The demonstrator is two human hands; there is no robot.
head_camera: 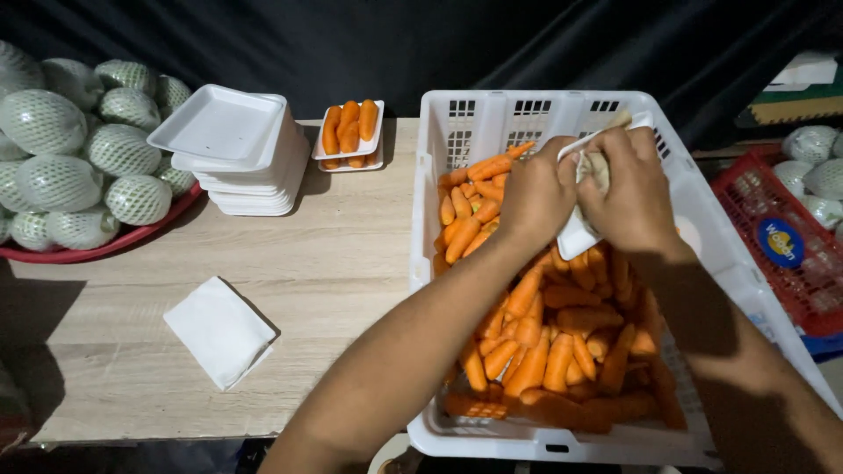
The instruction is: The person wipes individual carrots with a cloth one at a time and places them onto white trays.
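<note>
The cloth [587,175] is bunched between my hands over the far end of the white crate [702,219], my left hand [536,195] and right hand [634,189] pressed together and both gripping it. I cannot tell whether a carrot is wrapped inside. A loose grip could drop it among the carrots [544,333] below, where dirt would cling to it.

free: bare table [351,263] between white crate [421,219] and folded cloth [219,332] | blocked: stacked foam trays [237,149], carrot tray [349,132] at back, netted fruit [79,149] far left
</note>
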